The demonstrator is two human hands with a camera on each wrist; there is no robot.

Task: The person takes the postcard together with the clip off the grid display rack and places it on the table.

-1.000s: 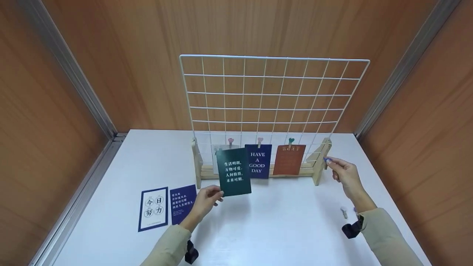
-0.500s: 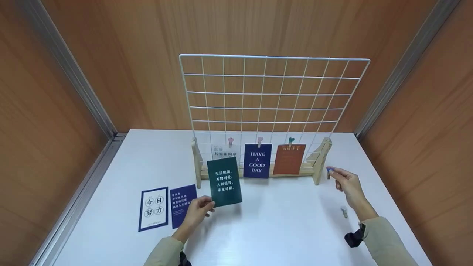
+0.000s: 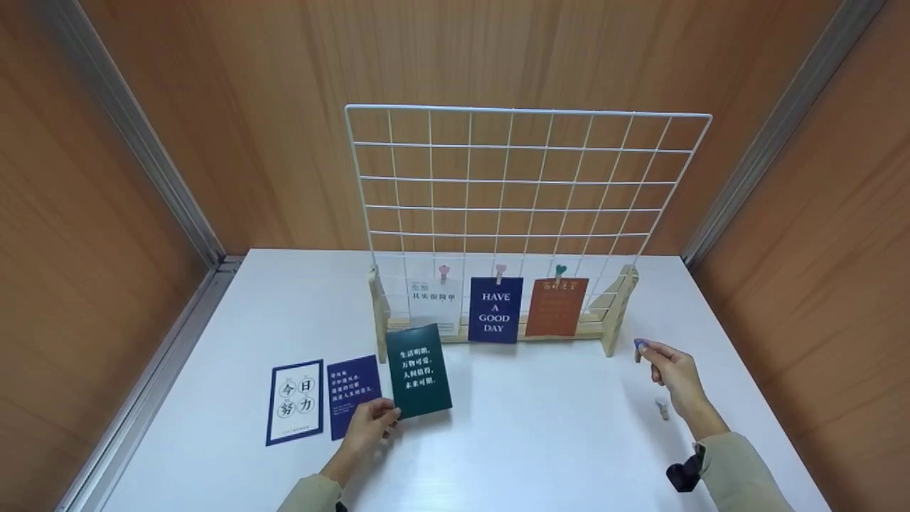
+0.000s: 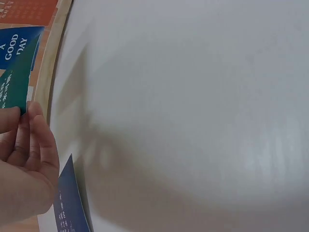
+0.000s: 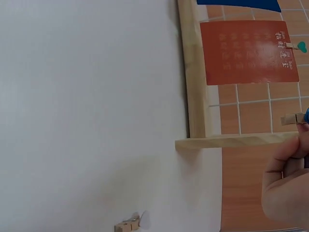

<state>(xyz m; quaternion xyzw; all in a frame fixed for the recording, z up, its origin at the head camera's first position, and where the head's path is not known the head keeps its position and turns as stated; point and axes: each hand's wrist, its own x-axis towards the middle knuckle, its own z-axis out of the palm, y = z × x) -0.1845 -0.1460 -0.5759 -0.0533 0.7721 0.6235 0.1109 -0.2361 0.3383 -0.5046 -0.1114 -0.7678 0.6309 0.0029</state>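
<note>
My left hand (image 3: 367,430) pinches the lower left corner of a dark green card (image 3: 419,373) with white writing, tilted above the table in front of the rack's left foot. In the left wrist view, thumb and fingers meet on that green card (image 4: 19,87). At the right, my right hand (image 3: 675,380) pinches a small wooden clothespin (image 3: 638,351) with a blue top. The right wrist view shows this clothespin (image 5: 292,119) sticking out from the fingertips. Below the right hand, another clothespin (image 3: 662,409) with a pale heart lies on the table.
A white wire grid rack (image 3: 526,182) stands in a wooden base. On it hang a white card (image 3: 434,307), a blue card (image 3: 495,313) and an orange card (image 3: 557,309), each under a heart clothespin. A blue-bordered card (image 3: 295,402) and a purple card (image 3: 354,391) lie at left.
My left hand has drawn the green card down and left, away from the rack, uncovering the white card. The right hand with the clothespin has moved slightly down, away from the rack's right foot.
</note>
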